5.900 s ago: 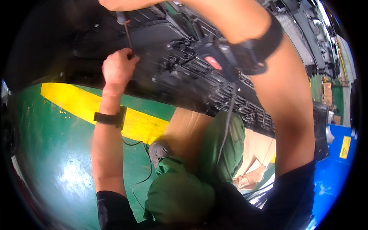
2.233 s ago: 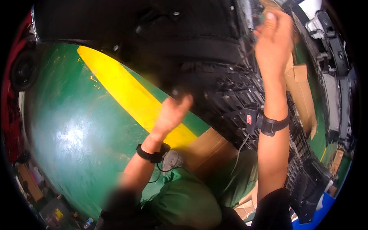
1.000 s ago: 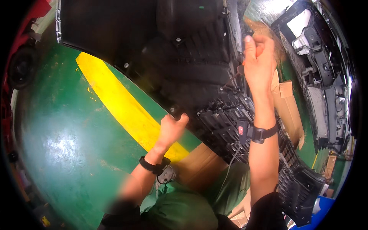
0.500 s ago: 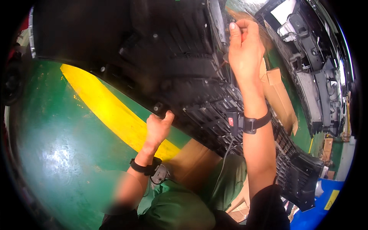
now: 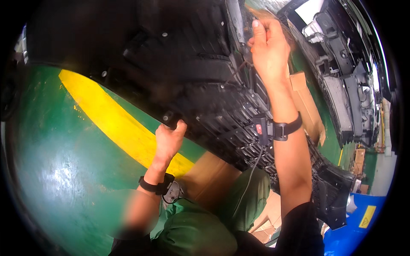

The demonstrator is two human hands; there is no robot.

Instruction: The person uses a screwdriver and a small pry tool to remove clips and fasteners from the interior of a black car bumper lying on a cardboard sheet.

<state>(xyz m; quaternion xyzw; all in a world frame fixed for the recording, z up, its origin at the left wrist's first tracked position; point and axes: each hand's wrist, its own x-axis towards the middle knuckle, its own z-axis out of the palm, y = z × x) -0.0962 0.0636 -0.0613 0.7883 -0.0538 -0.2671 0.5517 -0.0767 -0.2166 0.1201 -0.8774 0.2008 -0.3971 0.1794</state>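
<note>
A large black ribbed plastic panel (image 5: 183,72), like a vehicle part, stretches across the view from far left to near right. My left hand (image 5: 169,138) is closed round its near edge, thumb on top and fingers curled beneath, beside a small round fastener (image 5: 165,118). My right hand (image 5: 270,51) is raised at the panel's far side, next to a grey metal strip (image 5: 236,21). Its thumb and forefinger are pressed together and the other fingers curl in. Whatever lies between them is hidden or too small to make out. Both wrists wear black straps.
A yellow curved band (image 5: 106,113) lies on the green floor (image 5: 55,141) to the left. Cardboard (image 5: 211,179) rests near my knees, with another cardboard piece (image 5: 307,106) at right. Beyond stands a vehicle front assembly (image 5: 348,81). A blue container (image 5: 361,222) is at lower right.
The whole view has shifted slightly, so the panel and floor appear a little further left. My left hand keeps its hold on the panel's edge. My right hand stays pinched, with fingers slightly changed.
</note>
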